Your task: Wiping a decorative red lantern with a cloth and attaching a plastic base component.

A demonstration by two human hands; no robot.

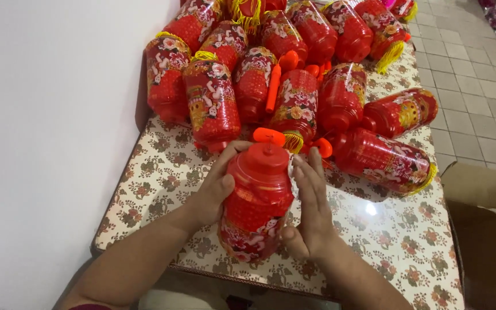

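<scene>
A red plastic lantern [256,201] with a flower-patterned band and a red round cap is held upright over the table's near part. My left hand [216,186] grips its left side, thumb on the front. My right hand [311,204] presses flat against its right side, fingers stretched upward, thumb under the lower edge. Something white shows between the lantern and my right fingers; I cannot tell what it is.
A pile of several similar red lanterns [294,86] with yellow tassels and orange handles fills the far half of the floral-covered table [397,241]. A white wall [47,143] stands at left. A brown cardboard box [489,229] sits at right on the tiled floor.
</scene>
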